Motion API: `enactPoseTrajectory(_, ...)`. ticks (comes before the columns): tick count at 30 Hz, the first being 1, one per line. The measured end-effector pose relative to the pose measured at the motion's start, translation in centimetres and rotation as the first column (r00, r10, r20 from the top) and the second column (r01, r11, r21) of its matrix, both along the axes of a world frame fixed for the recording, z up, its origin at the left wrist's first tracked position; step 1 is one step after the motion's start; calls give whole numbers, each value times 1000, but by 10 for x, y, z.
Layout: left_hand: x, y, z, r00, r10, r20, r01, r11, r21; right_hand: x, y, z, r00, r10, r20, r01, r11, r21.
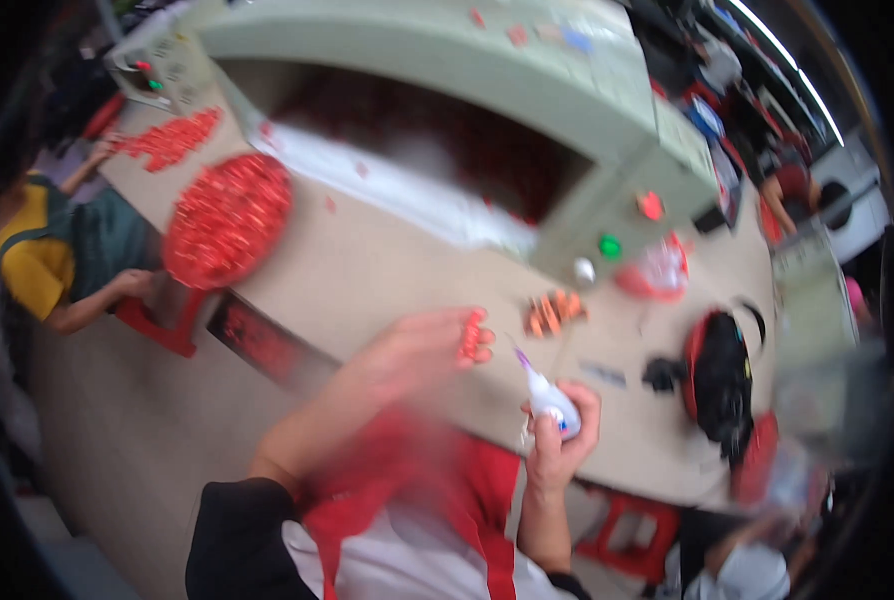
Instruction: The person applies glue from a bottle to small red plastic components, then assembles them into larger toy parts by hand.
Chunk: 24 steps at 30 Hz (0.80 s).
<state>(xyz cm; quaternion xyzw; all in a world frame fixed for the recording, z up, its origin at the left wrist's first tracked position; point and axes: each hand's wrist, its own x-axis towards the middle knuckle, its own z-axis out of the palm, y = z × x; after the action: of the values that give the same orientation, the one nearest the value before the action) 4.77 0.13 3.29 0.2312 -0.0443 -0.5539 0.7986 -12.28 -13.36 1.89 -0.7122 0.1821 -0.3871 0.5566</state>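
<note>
My left hand [422, 338] clasps red pieces [469, 338]; my right hand [569, 440] squeezes a bottle [555, 408]: likely dispensing, needing its nozzle [523, 360] closer.

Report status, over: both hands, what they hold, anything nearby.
Left hand: small red piece at fingers. Right hand: gripping white bottle, purple nozzle up, apart from red piece. Orange pieces on table beyond nozzle.

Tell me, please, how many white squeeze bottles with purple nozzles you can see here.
1: the white plastic squeeze bottle with a purple nozzle, in the person's right hand. Others may be hidden.
</note>
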Motion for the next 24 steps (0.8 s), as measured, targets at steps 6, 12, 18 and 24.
enactPoseTrajectory(6, -43, 6, 11, 996, 91, 21, -93, 990, 108, -7, 15, 53, 996, 38, 77, 11, 833, -553)
enactPoseTrajectory(12, -49, 4, 12, 988, 110, 110, -125, 982, 145, -10, 17, 56, 992, 119, 47, -66, 787, -613)
enactPoseTrajectory(18, -55, 7, 12, 982, 130, 134, -150, 977, 151, -11, 17, 52, 991, 122, 52, -64, 781, -621)
enactPoseTrajectory(24, -53, 7, 6, 982, 137, 133, -156, 976, 151, -9, 18, 52, 993, 115, 40, -67, 790, -610)
